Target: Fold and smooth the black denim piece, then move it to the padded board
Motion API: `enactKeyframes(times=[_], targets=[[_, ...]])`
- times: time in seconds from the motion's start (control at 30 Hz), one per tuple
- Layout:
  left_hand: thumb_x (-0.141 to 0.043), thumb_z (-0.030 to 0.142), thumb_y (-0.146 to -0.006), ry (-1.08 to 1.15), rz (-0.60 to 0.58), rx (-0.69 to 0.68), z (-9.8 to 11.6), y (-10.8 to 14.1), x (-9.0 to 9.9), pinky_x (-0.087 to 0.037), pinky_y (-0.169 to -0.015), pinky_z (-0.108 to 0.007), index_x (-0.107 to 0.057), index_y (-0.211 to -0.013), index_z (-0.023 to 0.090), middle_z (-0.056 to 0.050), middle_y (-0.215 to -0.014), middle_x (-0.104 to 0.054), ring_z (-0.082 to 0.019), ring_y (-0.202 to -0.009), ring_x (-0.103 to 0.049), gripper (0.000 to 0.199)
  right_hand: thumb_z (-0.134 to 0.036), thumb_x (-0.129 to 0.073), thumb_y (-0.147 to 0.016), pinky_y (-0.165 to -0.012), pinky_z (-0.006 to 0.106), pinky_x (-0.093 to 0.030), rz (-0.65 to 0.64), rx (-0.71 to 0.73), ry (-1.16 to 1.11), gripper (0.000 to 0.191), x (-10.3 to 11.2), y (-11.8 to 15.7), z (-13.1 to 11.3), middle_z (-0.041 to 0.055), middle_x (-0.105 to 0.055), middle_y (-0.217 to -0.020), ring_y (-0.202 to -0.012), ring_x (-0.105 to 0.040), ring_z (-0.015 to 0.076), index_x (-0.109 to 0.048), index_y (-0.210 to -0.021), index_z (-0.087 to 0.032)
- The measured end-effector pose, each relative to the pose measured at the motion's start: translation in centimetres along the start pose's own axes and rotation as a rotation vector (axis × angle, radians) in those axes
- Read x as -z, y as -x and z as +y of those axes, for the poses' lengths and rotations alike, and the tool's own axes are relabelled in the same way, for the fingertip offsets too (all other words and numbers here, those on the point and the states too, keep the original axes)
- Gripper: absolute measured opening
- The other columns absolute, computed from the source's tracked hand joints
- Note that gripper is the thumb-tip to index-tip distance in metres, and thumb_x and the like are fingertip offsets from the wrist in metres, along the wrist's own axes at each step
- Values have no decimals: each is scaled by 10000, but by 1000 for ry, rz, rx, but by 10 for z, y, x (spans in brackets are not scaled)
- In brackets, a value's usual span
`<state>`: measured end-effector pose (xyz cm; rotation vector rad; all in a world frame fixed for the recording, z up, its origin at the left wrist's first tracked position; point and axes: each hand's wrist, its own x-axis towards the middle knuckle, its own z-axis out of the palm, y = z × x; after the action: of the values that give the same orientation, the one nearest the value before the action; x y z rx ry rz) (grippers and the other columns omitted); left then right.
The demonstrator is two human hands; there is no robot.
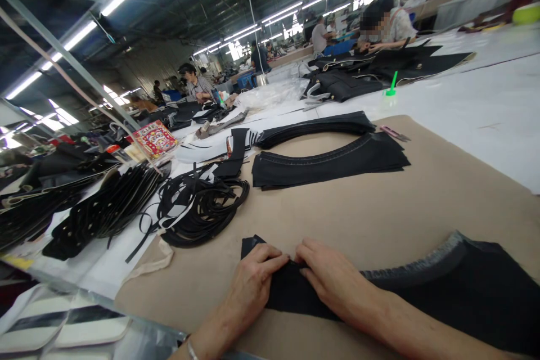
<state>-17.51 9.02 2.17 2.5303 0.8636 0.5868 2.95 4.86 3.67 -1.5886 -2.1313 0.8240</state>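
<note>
A long black piece of material [472,287] with a curved, notched upper edge lies across the brown board [202,287]. Near its left end, my left hand [257,273] presses on the piece with fingers bent together. Just to the right, my right hand [323,270] pinches the upper edge between thumb and fingers. The fingertips of both hands are close together but apart. Farther back on the board rest two stacks of curved black pieces, a nearer one [324,164] and a farther one [312,125].
Coiled black strips [202,208] lie left of the stacks. Piled black pieces [105,208] cover the left side. Pink snips [392,134] are beside the stacks, and a green-tipped bottle [391,87] stands behind. Other people work at tables in the background.
</note>
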Motion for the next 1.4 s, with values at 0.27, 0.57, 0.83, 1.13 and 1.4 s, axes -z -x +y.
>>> enactKeyframes(times=[0.27,0.57,0.83,1.13,1.4], targets=[[-423,57,-912,-112,-58,22,6,1,3,-506,-903,-340,-653,-1177,253,-57,-1097,-641,-186,-1027,-581,402,-30,-443,-892,-819,301,-433,2,112,-34,205,-1,11,14,63,-564,-974,-907,-555,192,-598,-912,-164],[-412,-16,-834,-71,15,72,21,-7,-3,-489,-929,-383,-684,-1093,220,-77,-1124,-605,-206,-1063,-548,443,-4,-420,-889,-814,311,-445,21,173,-3,236,-4,19,23,66,-554,-967,-892,-536,195,-592,-929,-160],[-387,36,-894,-82,-24,36,34,-2,-24,-532,-855,-354,-604,-1238,204,-73,-1046,-633,-198,-974,-563,441,6,-438,-882,-803,330,-441,84,192,31,227,-9,20,28,54,-560,-949,-879,-525,198,-589,-910,-161],[-351,21,-877,-315,20,-53,36,14,-32,-516,-988,-359,-563,-1311,203,-102,-1261,-582,-205,-1203,-515,516,-38,-474,-903,-813,351,-441,35,195,88,171,7,39,37,58,-572,-957,-896,-532,213,-590,-888,-164],[-382,43,-894,-311,15,-21,41,12,-28,-501,-989,-420,-596,-1265,231,-90,-1215,-594,-213,-1156,-527,468,-11,-441,-902,-812,325,-431,14,255,108,224,18,54,49,48,-575,-930,-882,-527,197,-602,-894,-167]])
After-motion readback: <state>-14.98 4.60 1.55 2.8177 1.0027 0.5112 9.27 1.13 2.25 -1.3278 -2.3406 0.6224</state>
